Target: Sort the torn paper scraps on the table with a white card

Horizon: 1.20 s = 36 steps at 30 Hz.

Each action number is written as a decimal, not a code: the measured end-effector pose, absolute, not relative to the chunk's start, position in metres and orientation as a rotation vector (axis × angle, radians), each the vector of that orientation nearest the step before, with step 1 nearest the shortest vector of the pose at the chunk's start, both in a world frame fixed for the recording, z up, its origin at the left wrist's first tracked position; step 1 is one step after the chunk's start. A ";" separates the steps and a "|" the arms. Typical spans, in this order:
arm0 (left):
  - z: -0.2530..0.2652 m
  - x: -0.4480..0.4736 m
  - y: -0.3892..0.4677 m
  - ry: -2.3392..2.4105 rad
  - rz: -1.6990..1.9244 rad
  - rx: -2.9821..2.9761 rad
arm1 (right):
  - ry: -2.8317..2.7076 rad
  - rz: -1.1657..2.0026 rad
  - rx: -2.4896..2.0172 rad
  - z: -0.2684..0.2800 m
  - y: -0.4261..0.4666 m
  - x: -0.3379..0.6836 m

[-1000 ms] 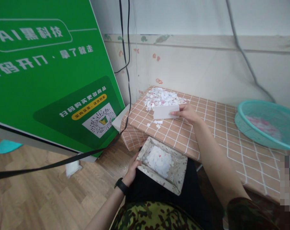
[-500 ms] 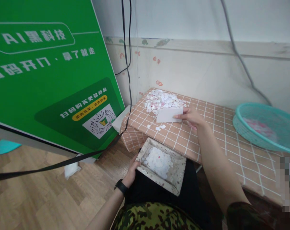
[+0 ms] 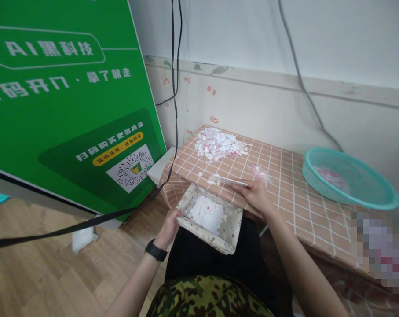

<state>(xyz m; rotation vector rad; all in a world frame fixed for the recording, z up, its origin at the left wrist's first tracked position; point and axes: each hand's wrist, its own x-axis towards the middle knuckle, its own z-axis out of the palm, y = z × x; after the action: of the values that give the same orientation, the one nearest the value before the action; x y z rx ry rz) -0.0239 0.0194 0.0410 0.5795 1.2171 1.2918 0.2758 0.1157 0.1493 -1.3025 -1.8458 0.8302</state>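
Observation:
My left hand (image 3: 170,225) is closed on the left rim of a pale, patterned rectangular tray (image 3: 232,229), held over my lap just below the table edge. White paper scraps (image 3: 206,213) lie inside it, with one small red speck. In my right hand (image 3: 254,193) is a white card (image 3: 230,181), seen nearly edge-on at the table's front edge above the tray. A few loose scraps (image 3: 212,180) lie by the card's left end. Farther back on the table spreads a pile of white and pinkish paper scraps (image 3: 219,144).
A checked brown cloth covers the table (image 3: 285,189). On it are a small clear-and-pink plastic piece (image 3: 260,173) and a turquoise basket (image 3: 360,198) with pink bits. A green cabinet (image 3: 70,101) stands left, with a black strap (image 3: 87,226) crossing before it.
My right hand has drawn the card from the scrap pile toward the table's front edge and tilted it edge-on. The plastic piece behind it now shows. My left hand still holds the tray.

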 end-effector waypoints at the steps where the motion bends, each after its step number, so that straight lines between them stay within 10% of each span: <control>1: 0.045 -0.025 0.021 1.228 1.292 0.593 | -1.832 0.810 -1.300 0.149 0.114 0.276; 36: 0.083 -0.037 0.023 1.240 1.289 0.594 | -1.751 0.624 -1.402 0.138 0.101 0.239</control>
<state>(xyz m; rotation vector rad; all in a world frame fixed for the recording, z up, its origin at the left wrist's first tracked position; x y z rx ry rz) -0.0365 0.0226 0.0827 0.5941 1.2396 1.2893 0.2394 0.1011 0.1379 -1.4020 -1.7509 0.6236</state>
